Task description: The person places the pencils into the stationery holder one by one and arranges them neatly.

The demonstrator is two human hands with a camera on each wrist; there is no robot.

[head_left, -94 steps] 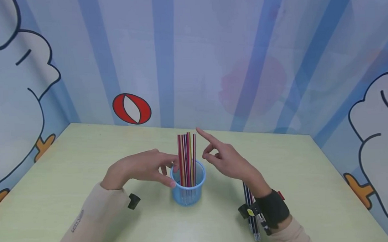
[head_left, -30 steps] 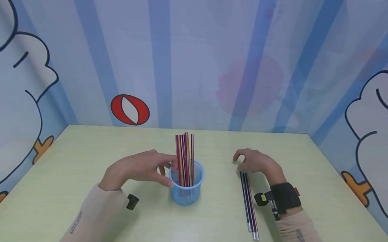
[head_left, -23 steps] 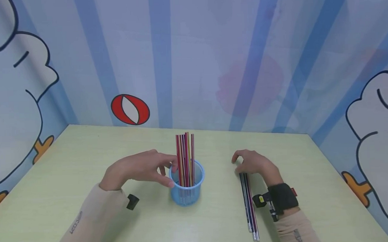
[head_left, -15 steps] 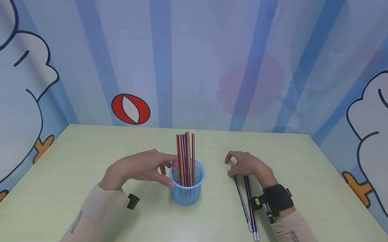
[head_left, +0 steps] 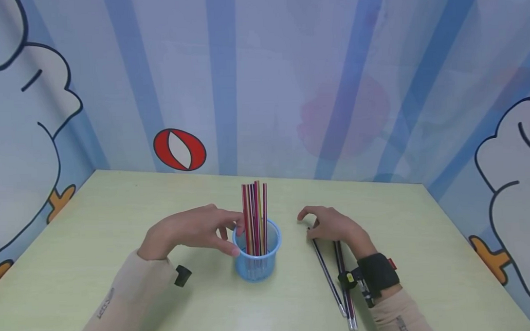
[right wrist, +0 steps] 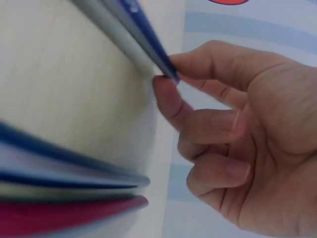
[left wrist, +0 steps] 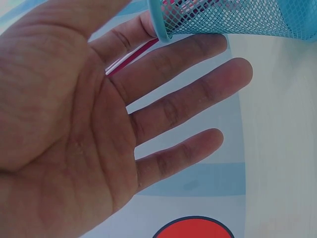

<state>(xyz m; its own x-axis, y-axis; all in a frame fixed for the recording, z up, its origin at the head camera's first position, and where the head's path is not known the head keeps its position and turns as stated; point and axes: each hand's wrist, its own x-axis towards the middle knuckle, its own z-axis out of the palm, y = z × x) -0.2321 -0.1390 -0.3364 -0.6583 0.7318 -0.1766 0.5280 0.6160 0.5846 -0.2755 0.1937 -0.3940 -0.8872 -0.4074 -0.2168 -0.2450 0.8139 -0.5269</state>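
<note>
A light-blue mesh pencil cup [head_left: 255, 269] stands upright on the table, with several striped pencils [head_left: 254, 219] upright in it. My left hand [head_left: 197, 228] holds the cup's left rim between thumb and index finger. In the left wrist view, the other fingers [left wrist: 188, 111] stretch out straight below the cup [left wrist: 247, 17]. To the right, my right hand [head_left: 335, 226] pinches the far end of a dark pencil [head_left: 325, 270] by thumb and fingertip. The right wrist view shows this blue pencil [right wrist: 146, 37] in the pinch, the other fingers curled.
Beside the pinched pencil lie a few more pencils [head_left: 350, 308], partly hidden by the right wrist camera [head_left: 348, 278]. The pale table [head_left: 117, 214] ends at a printed backdrop [head_left: 266, 87] at the back.
My right hand has come from near the cup to the lying pencils, then slid left, swinging one pencil's far end away from the others. The left hand and cup stay put.
</note>
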